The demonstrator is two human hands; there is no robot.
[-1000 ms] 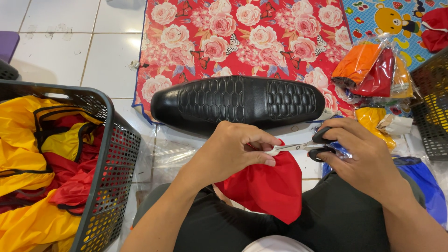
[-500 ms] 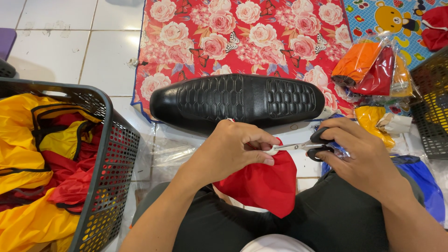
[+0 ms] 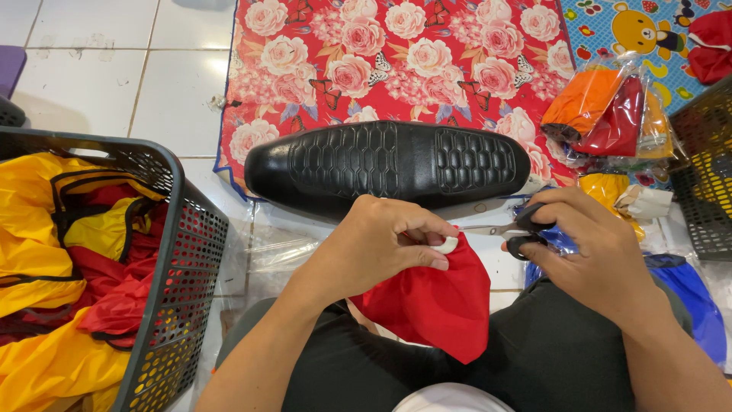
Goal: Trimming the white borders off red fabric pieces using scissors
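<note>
My left hand (image 3: 381, 244) pinches smooth red fabric (image 3: 431, 301) with a small white tag; my right hand (image 3: 595, 252) grips black-handled scissors (image 3: 507, 231).

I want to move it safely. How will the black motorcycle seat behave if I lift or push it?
The black motorcycle seat keeps its long moulded shape, so it is probably stiff. Its textured cover looks grippy, not slippery. It lies flat and wide, so it is unlikely to roll.

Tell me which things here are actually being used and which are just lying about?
In use: red cloth, pinched by the left hand; scissors in the right hand.

Lying about: black seat, basket of yellow and red fabric, bagged cloths, floral mat.
</note>
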